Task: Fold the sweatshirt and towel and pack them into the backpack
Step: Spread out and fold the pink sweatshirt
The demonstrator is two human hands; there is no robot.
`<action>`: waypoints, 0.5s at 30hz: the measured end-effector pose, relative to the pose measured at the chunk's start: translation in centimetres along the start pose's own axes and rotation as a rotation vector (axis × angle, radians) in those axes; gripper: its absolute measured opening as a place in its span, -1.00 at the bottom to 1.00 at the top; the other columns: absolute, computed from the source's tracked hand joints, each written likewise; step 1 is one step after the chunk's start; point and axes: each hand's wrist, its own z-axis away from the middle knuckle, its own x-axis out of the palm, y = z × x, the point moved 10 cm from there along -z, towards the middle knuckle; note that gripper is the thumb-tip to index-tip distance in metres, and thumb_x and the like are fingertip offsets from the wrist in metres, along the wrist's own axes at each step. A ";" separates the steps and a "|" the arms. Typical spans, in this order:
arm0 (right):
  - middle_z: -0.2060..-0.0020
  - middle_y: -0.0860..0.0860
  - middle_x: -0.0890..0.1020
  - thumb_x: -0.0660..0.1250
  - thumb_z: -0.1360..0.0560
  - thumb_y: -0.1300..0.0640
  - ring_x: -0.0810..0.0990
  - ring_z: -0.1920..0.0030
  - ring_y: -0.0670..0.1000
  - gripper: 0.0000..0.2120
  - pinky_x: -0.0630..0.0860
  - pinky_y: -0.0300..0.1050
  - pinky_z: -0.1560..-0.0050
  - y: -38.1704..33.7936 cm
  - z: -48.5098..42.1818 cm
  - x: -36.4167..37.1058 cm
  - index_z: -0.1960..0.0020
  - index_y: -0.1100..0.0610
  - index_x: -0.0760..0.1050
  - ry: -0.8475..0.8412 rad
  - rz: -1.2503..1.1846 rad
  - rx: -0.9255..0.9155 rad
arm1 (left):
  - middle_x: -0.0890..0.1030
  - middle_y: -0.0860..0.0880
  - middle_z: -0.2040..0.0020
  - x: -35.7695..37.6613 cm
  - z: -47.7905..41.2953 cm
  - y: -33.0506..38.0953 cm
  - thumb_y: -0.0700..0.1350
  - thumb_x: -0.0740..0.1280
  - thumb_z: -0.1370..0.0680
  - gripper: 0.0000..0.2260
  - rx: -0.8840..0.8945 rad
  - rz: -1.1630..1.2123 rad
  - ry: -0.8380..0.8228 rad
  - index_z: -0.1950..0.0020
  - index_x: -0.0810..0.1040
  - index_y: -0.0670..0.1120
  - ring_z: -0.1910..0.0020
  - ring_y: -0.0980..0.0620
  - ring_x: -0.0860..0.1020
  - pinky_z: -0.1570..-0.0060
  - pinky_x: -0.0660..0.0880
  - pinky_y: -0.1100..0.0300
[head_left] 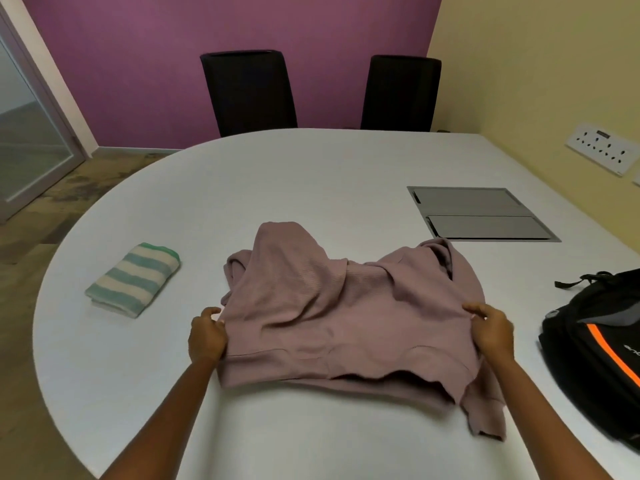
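Mauve knit sweatshirt (332,317) lies mid-surface, close to the near edge. Fabric is soft and rumpled, with the hem band toward the camera.

Head view:
- The sweatshirt's upper part is bunched, with one lump folded over at far left and another at far right. Can't tell sleeve from hood.
- A loose flap trails off its near right corner onto the surface (277,174).
- Hands sit on opposite sides of the garment, about halfway up it.
- Left hand (206,336): fingers curled, pinching the left side edge.
- Right hand (493,332): fingers curled on the right side edge, thumb on top.
- Both forearms are bare and enter from the bottom of frame.
- Cloth between the hands is fairly taut, with a few diagonal creases.
- Towel (133,278): compact folded rectangle with green and cream stripes, looks like terry. It lies flat to the left of the sweatshirt, well apart from the left hand.
- Backpack (595,358): black synthetic with an orange stripe and a grey panel, cut off by the right edge of frame. It is near the right hand, not touching it. A strap loops out at its top. Zipped or unzipped, can't tell.
- The surface is white and matte, with a rounded far-left edge.
- Grey metal cable hatch (481,213): rectangular and flush in the surface, beyond the sweatshirt at right.
- Two black chairs (249,91) stand behind the far edge, against a purple wall.
- White socket plate (604,152) is on the cream wall at right.
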 end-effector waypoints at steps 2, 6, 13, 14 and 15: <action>-0.16 0.29 0.55 0.17 -0.45 0.37 0.50 -0.19 0.28 -0.67 0.37 0.04 -0.25 1.2 1.3 2.3 -0.16 0.33 0.54 -0.097 0.096 -0.036 | 0.47 -0.36 -0.17 1.3 1.3 -0.5 -0.23 0.20 -0.56 -0.70 0.022 -0.059 -0.067 -0.29 0.42 -0.24 -0.12 -0.34 0.49 -0.12 0.40 -0.09; -0.24 0.39 0.39 0.26 -0.49 0.22 0.41 -0.21 0.37 -0.68 0.38 0.19 -0.24 3.9 4.5 5.5 -0.19 0.34 0.49 -0.143 0.336 -0.121 | 0.38 -0.30 -0.26 3.3 4.8 -0.7 -0.09 0.16 -0.60 -0.57 0.120 -0.227 -0.107 -0.43 0.22 -0.22 -0.17 -0.30 0.44 -0.14 0.38 -0.12; -0.36 0.38 0.29 -0.18 -0.42 -0.46 0.28 -0.35 0.39 -0.09 0.33 0.28 -0.25 4.6 11.1 6.9 -0.30 0.23 0.44 -0.093 0.383 -0.347 | 0.20 -0.35 -0.45 5.2 9.3 -1.6 0.51 -0.30 -0.35 0.00 0.419 -0.386 -0.170 -0.51 0.15 -0.18 -0.33 -0.32 0.38 -0.24 0.38 -0.14; -0.36 0.36 0.30 -0.15 -0.39 -0.49 0.30 -0.35 0.37 -0.10 0.37 0.28 -0.21 5.0 11.9 7.2 -0.35 0.17 0.41 -0.123 0.424 -0.379 | 0.21 -0.34 -0.45 5.9 9.8 -2.1 0.54 -0.27 -0.31 0.03 0.476 -0.427 -0.215 -0.51 0.14 -0.17 -0.33 -0.29 0.40 -0.23 0.40 -0.12; -0.36 0.33 0.33 -0.11 -0.39 -0.49 0.32 -0.35 0.35 -0.13 0.41 0.27 -0.17 5.3 12.6 7.4 -0.37 0.13 0.38 -0.149 0.469 -0.410 | 0.28 -0.36 -0.41 6.2 10.1 -2.6 0.54 -0.20 -0.34 0.00 0.527 -0.471 -0.231 -0.49 0.18 -0.17 -0.27 -0.29 0.47 -0.14 0.47 -0.11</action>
